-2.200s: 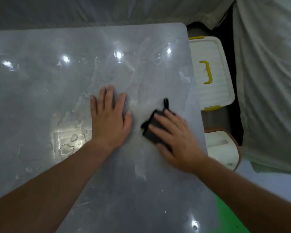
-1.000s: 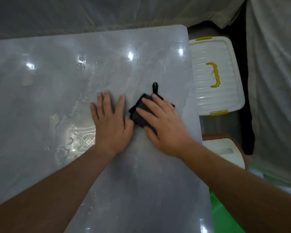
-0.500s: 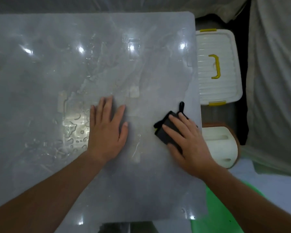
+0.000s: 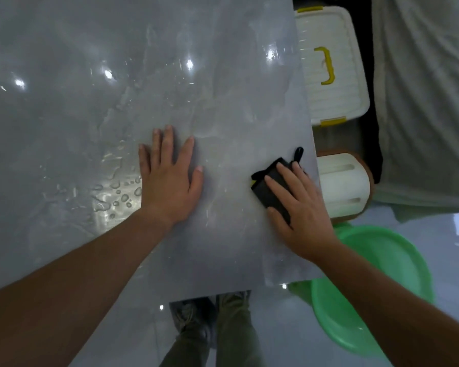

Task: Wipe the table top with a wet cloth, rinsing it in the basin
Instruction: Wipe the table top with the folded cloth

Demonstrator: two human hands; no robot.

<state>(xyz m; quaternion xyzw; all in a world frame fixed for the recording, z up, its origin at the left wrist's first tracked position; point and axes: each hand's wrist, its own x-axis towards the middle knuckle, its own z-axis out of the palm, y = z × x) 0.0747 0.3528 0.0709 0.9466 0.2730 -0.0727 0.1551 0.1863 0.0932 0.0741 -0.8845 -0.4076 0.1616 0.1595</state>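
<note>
Left of the flat left hand, beads of water lay unwiped on the table, just beyond the little finger. That patch could easily be missed if the strokes kept to the right side. The hand's fingers were spread straight and pressed on the table, gripping nothing; a wet top under a bracing palm might let it slide. To the right of that thumb, well apart from it, the black cloth sat under the right hand, whose straight fingers pressed it down rather than clutching it. Its loop poked out past the fingertips, close to the table's edge. One more push that way could carry the cloth over the edge towards the white stool, not into the green basin below the wrist. A second before, the cloth had been right beside the left thumb; since then it had swept out to the edge while the left hand stayed planted.
</note>
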